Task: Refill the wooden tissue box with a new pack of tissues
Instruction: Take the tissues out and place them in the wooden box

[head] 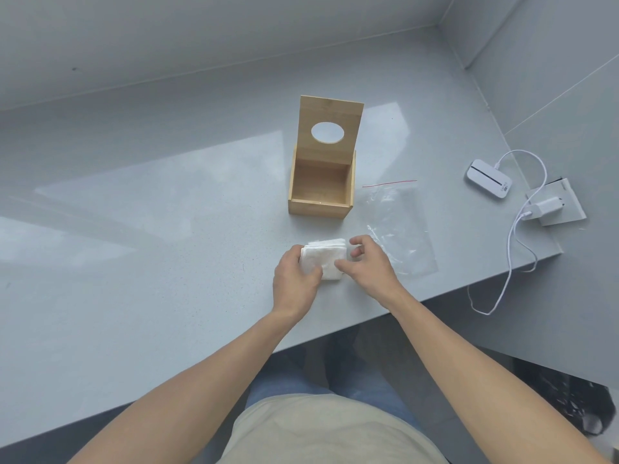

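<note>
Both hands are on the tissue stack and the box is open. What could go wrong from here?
1. The tissue stack is loose, out of the plastic bag; the left hand and right hand could let sheets fan or slip in the lift.
2. The wooden box looks about as wide as the stack, so corners may catch.
3. The upright lid could be knocked.

White tissues (323, 259), tan wooden box (320, 189)

You have one view only, from the camera on your head, looking forward and steeply down over your own chest and forearms. It sits close above the grey counter (134, 229), whose near edge crosses the lower frame, and reaches the walls at the back. Its wide lens bends straight lines near the borders.
</note>
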